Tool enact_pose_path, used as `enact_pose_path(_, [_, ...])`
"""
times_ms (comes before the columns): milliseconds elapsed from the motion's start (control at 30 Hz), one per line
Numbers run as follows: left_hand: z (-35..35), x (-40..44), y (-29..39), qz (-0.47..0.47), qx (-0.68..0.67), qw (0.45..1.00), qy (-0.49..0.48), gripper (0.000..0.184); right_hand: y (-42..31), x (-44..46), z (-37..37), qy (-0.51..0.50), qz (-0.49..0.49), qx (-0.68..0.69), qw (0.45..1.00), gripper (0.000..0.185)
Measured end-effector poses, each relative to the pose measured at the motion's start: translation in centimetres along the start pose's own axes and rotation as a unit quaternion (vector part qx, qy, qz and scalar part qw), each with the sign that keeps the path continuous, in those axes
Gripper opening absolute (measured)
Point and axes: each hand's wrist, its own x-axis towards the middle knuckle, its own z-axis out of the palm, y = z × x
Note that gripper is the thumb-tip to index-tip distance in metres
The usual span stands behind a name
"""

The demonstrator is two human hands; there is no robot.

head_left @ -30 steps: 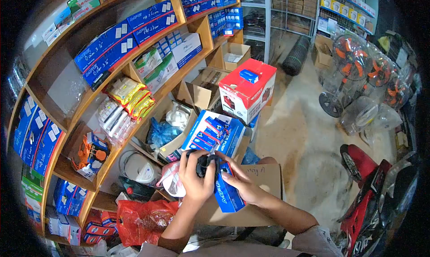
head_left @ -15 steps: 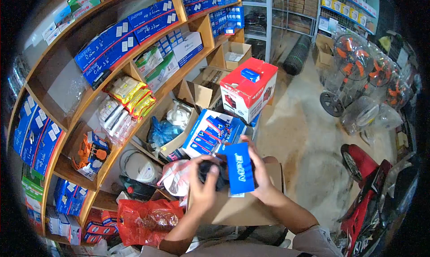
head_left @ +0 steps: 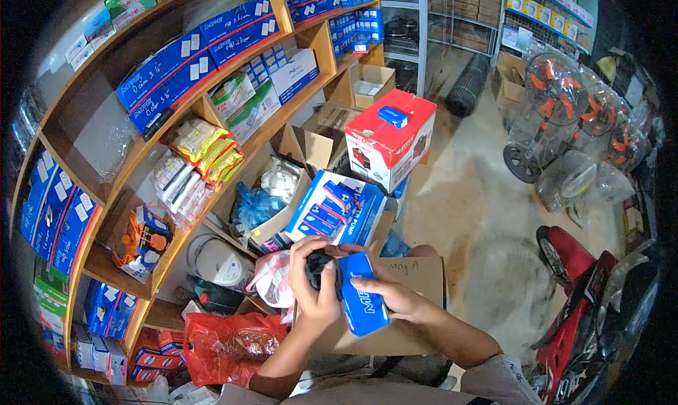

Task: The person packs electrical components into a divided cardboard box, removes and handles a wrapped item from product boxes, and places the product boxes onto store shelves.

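Just above a cardboard box (head_left: 417, 281), my two hands are close together. My left hand (head_left: 316, 285) is wrapped round a black object (head_left: 323, 266), whose kind I cannot make out. A small blue box (head_left: 364, 302) with white lettering is tilted in my right hand (head_left: 395, 297), the thumb lying across its front. The top end of the blue box is up against the black object. Beyond my hands, several small blue boxes (head_left: 328, 211) lie on a larger blue-and-white pump box (head_left: 369, 218).
Wooden shelves (head_left: 282, 9) with blue boxes curve along the left. A red-and-white box (head_left: 392, 133) stands ahead. Wrapped fans (head_left: 558, 101) and a red motorbike (head_left: 572, 292) are on the right. A red plastic bag (head_left: 229, 345) lies at lower left.
The blue box has tilted and shifted down and to the left, nearer the black object. My right hand has turned, bringing its thumb onto the box's front face.
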Motion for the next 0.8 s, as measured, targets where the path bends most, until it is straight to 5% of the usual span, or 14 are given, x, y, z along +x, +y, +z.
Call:
enact_pose_path(200, [-0.9, 0.8, -0.9, -0.024, 0.027, 0.999, -0.012, 0.021, 1.1, 0.5, -0.9, -0.016, 0.021, -0.081, 0.996, 0.076])
enact_pose_path(267, [-1.3, 1.1, -1.1, -0.016, 0.052, 0.998, -0.021, 0.018, 2.3, 0.8, -2.0, -0.004, -0.035, -0.298, 0.954, 0.077])
enact_pose_path(300, [-1.6, 1.3, -0.9, -0.017, 0.052, 0.998, -0.021, 0.018, 1.9, 0.7, -1.9, -0.004, -0.034, -0.299, 0.954, 0.077])
enact_pose_path(500, [-3.2, 2.0, -1.5, -0.223, -0.119, 0.955, -0.154, 0.016, -2.1, 0.3, -1.1, -0.071, 0.202, -0.236, 0.948, 0.077])
enact_pose_path(600, [-3.8, 2.0, -0.9, -0.283, -0.186, 0.913, -0.230, 0.021, -2.0, 0.3, -1.0, -0.116, 0.136, -0.295, 0.939, 0.079])
enact_pose_path(667, [-4.1, 2.0, -1.2, -0.263, -0.187, 0.915, -0.243, 0.023, -1.2, 0.0, -0.5, -0.037, -0.022, -0.274, 0.961, 0.079])
enact_pose_path(800, [-4.2, 2.0, -1.4, -0.214, -0.182, 0.923, -0.262, 0.028, -2.3, 0.2, -2.1, -0.042, 0.001, -0.320, 0.946, 0.085])
